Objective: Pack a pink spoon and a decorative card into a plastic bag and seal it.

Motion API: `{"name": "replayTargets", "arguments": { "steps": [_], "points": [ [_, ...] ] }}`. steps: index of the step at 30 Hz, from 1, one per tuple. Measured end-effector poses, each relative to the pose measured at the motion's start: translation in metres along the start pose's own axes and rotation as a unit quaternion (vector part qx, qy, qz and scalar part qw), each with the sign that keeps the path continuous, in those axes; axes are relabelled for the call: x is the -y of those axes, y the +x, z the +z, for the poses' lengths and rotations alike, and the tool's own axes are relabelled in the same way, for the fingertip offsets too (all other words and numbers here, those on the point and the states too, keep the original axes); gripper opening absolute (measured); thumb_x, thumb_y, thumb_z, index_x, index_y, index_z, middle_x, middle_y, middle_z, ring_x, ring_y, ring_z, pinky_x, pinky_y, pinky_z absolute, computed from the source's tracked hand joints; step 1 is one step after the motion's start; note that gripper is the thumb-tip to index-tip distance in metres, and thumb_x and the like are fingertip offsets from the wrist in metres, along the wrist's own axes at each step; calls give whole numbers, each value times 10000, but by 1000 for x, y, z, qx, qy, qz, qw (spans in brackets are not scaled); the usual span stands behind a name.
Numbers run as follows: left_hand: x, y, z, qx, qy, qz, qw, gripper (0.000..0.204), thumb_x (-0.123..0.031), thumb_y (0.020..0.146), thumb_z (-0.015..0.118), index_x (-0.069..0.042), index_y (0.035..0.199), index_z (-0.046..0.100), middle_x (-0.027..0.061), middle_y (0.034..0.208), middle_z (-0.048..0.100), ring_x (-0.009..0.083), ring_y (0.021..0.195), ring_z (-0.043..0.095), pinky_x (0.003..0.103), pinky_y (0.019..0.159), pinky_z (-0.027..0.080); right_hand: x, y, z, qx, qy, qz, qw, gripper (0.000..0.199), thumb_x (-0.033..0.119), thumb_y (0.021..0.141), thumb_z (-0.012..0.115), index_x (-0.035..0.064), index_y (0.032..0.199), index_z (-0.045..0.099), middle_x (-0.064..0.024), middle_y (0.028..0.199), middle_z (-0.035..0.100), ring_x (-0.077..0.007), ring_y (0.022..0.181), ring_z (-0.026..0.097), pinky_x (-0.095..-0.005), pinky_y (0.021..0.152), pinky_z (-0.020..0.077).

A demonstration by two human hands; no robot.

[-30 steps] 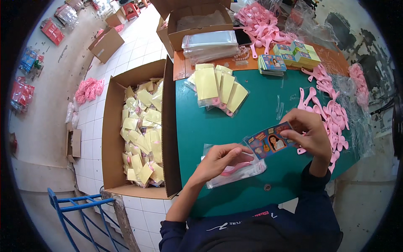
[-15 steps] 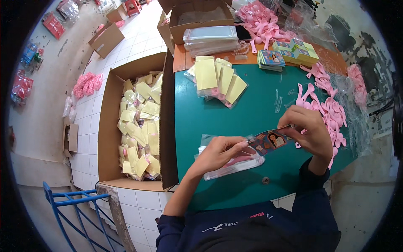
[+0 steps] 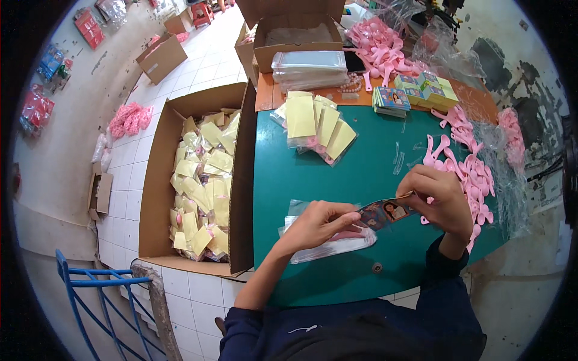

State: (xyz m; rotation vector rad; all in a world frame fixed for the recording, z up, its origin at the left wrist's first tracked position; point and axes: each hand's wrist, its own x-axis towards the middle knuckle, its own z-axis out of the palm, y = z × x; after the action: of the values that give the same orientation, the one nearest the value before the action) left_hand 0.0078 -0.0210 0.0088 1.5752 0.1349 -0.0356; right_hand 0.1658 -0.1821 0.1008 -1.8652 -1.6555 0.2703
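Over the green table, my right hand [image 3: 438,195] pinches the right end of a printed picture card [image 3: 394,212], which is dark with a portrait on it. The card tilts and bends slightly, and its left end meets the fingertips of my left hand [image 3: 322,225]. That hand is closed, thumb against fingers, at the edge of a clear plastic bag [image 3: 359,231]; its exact hold is partly hidden. Beneath lies a pile of clear bags [image 3: 319,253], with a pink spoon [image 3: 346,234] showing under my left fingers.
Filled bags with yellow card backs [image 3: 301,117] lie at the table's far left; a carton [image 3: 241,240] beside it holds many more. Pink spoons [image 3: 475,174] spread along the right. Card stacks [image 3: 390,99] and flat clear bags [image 3: 310,63] stand at the back. A blue metal rack [image 3: 99,283] is lower left.
The view has shifted slightly, so the scene sits a little lower. Both hands keep their pinches, and the card has drawn slightly closer to my left hand, with its right part more covered by my right fingers.
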Motion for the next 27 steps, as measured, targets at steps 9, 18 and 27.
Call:
{"name": "replayTargets", "arguments": {
  "steps": [9,18,27],
  "points": [
    [-2,-2,-8,31,74,-16,997,317,-258,901,511,38,964,607,6,701,594,43,616,455,216,557,407,7,5,7,38,85,56,994,146,12,703,673,21,755,537,-63,671,536,-136,525,553,-252,441,424],
    [0,12,-7,8,20,55,998,283,-241,882,537,32,906,609,87,648,613,88,582,553,263,546,444,0,3,-3,71,227,178,955,147,23,779,637,8,786,491,-36,654,567,-70,518,556,-201,328,411],
    [1,15,-4,-38,70,27,997,285,-271,870,558,-8,953,632,47,621,591,63,522,418,239,484,376,1,5,4,50,200,167,964,145,18,783,621,3,810,479,-57,679,587,-84,520,567,-201,333,414]
  ]
}}
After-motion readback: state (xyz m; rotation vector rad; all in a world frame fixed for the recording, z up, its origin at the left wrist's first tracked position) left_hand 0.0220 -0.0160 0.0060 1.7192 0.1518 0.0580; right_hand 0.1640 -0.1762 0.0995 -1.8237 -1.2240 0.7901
